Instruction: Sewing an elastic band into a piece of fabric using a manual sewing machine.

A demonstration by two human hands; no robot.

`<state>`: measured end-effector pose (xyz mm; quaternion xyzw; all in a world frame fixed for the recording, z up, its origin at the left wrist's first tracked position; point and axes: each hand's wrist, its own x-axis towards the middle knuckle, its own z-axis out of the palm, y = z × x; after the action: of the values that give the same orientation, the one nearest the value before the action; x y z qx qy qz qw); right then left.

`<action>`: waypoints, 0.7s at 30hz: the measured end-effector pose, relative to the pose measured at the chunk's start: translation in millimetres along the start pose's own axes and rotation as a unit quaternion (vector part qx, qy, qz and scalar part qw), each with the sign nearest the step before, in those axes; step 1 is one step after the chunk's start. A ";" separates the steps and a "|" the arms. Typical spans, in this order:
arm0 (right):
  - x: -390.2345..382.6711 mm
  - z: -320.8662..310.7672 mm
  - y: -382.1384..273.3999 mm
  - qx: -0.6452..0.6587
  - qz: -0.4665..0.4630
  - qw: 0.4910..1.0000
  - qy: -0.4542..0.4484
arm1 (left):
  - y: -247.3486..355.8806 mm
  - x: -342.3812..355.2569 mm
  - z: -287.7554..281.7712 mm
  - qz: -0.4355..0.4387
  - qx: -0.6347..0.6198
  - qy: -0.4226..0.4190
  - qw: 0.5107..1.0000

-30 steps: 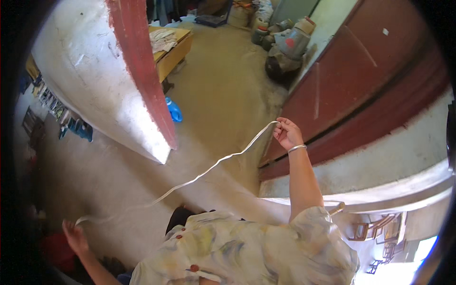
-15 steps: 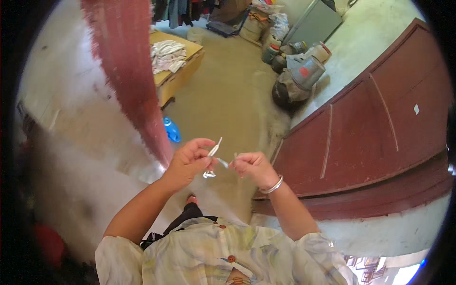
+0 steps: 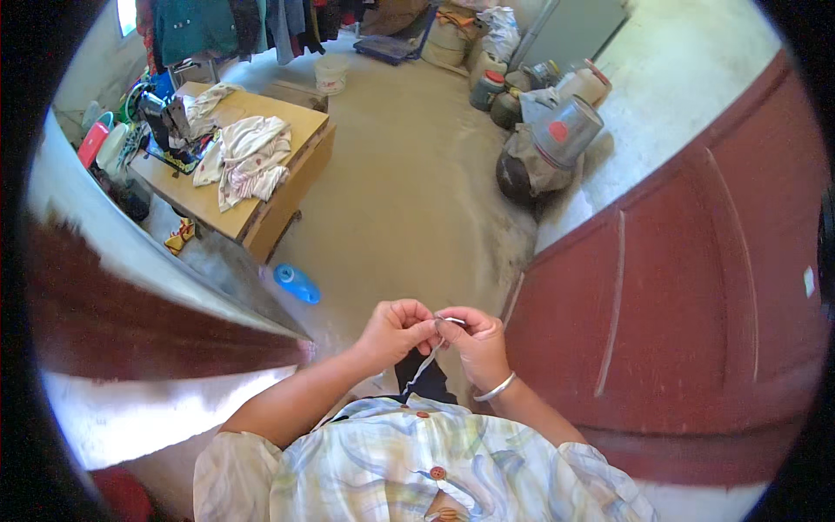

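The cord is held in the air in front of the shirt, well apart from the worktop and on the near side of its closest corner. Its upper part goes in between the fingertips of both hands; the rest slants down and left over the dark trousers toward the shirt's upper edge.

The left hand pinches at the cord with thumb and forefinger, the other fingers curled. The right hand, a bangle on its wrist, does the same from the other side, the fingertips of the two meeting. Whether the cord is looped or knotted there is too small to tell.

To handle so thin a strand well, I would grip close to the point being worked, steady it with one hand and let the other make the small moves. The hanging length is best left slack and free of the shirt, as a pull there could draw the cord out of the pinch. Light, even pressure should stop it twisting.

On the worktop, a sewing machine stands at the left edge and cloth lies near the right edge. A bottle lies on the floor near the closest corner.
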<state>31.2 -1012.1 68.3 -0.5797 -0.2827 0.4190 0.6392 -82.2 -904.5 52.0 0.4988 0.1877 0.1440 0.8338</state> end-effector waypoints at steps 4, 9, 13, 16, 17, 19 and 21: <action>90.9 -44.8 -13.0 0.013 0.000 1.000 0.015 | 13.9 75.0 -17.1 -0.052 0.065 -0.001 0.997; 254.4 -163.9 -68.9 0.259 -0.035 0.947 0.188 | 42.1 135.0 -88.5 -0.116 0.097 0.101 0.983; 384.6 -284.8 -82.5 0.387 -0.025 0.905 0.178 | 82.9 157.8 -139.2 -0.063 -0.024 0.212 0.975; 469.3 -299.7 -78.9 0.374 0.020 0.900 0.222 | 100.6 177.4 -163.6 -0.023 -0.124 0.239 0.963; 496.3 -287.1 -76.8 0.364 0.035 0.906 0.214 | 106.0 184.9 -172.0 0.004 -0.144 0.241 0.960; 544.6 -268.7 -76.1 0.388 0.057 0.897 0.202 | 113.8 204.6 -193.6 0.039 -0.172 0.243 0.954; 598.6 -252.4 -68.4 0.356 0.052 0.921 0.148 | 125.0 224.5 -220.8 0.051 -0.175 0.275 0.944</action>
<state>552.0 -620.9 18.4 -0.3833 0.0137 0.4341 0.8151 9.8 -579.2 29.4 0.2950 0.3560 0.3488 0.8152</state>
